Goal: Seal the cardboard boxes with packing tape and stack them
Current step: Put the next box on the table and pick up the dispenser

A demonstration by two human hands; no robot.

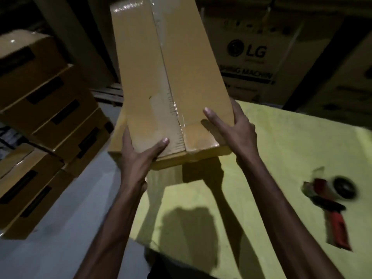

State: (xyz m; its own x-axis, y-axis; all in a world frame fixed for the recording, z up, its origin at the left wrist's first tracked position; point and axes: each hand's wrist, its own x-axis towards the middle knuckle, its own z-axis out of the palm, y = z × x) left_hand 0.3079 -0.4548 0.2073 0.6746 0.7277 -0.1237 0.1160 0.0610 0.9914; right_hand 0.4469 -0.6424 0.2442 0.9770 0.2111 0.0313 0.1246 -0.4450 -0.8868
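**Box handling: sealed carton held above bench**

Box point(171, 77) is held clear of the bench point(281, 148), over its left edge, with the taped seam uppermost. The left hand point(138, 156) and right hand point(235, 129) each grasp a near corner, thumbs on the top face. It is judged stiff and fairly light. The glossy tape looks slippery, so bare cardboard corners are the better hold. Stacked boxes point(46, 101) stand to the left.

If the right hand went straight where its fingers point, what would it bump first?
The right hand grips the taped box, so that comes first. Past it, likely the LG carton behind, though depth is unclear.
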